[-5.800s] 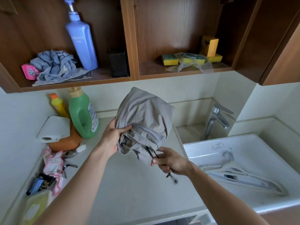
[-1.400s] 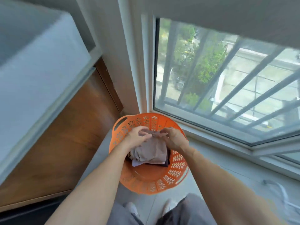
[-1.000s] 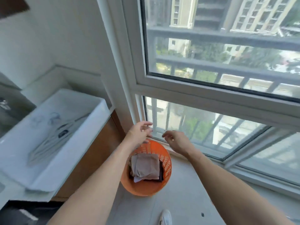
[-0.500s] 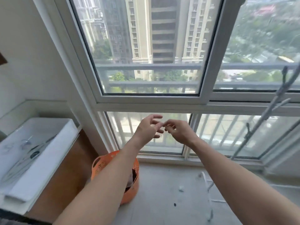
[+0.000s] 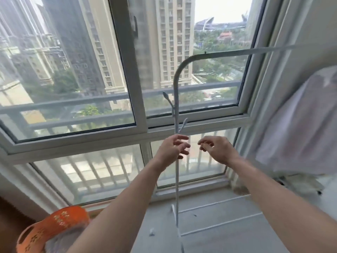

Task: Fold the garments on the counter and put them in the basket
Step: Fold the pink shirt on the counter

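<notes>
Two hands free again: dropped folded grey garment into round orange plastic basket down low. Now holding nothing, left hand and right hand raised, fingers loose, near thin white rack pole. Probably next-garment time.

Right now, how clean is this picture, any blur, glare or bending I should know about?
Head view: the wide-angle lens bows the window frame; daylight through the glass is bright and hazy. The white cloth at right is smeared by blur, and the orange basket in the lower left corner is soft. The left hand and right hand read fairly sharp.
</notes>
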Demonstrator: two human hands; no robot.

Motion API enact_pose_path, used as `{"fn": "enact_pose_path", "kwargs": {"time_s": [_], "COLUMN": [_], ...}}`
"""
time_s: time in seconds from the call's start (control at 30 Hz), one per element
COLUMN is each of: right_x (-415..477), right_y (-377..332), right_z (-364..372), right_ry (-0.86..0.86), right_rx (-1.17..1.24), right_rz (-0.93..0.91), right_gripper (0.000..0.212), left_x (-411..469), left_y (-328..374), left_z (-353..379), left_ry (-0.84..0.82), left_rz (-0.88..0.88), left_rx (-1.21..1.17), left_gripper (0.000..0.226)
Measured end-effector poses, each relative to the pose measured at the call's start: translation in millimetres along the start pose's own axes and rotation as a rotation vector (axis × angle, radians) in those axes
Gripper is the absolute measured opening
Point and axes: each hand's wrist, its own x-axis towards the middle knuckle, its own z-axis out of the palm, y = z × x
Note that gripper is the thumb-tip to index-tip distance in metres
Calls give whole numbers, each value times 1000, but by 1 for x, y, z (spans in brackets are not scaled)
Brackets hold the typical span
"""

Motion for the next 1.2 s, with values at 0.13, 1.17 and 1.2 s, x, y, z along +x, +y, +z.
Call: {"fn": "enact_pose_path", "kwargs": {"time_s": [0.13, 1.17, 1.2], "right_x": [6, 231, 234], "right_y": [89, 600, 609], "right_z": [-93, -622, -634], "right_ry": [91, 959, 915], "right_rx": [-10, -397, -425], "right_rz": [67, 281, 275], "right_gripper": [17, 70, 72], "left_x": [66, 596, 604], "left_y": [22, 194, 198], "left_z": [97, 611, 618], "left_ry": [-51, -28, 5], "left_rz": [25, 253, 259], "left_rx": [-25, 234, 271], "left_gripper": [21, 82, 83]}}
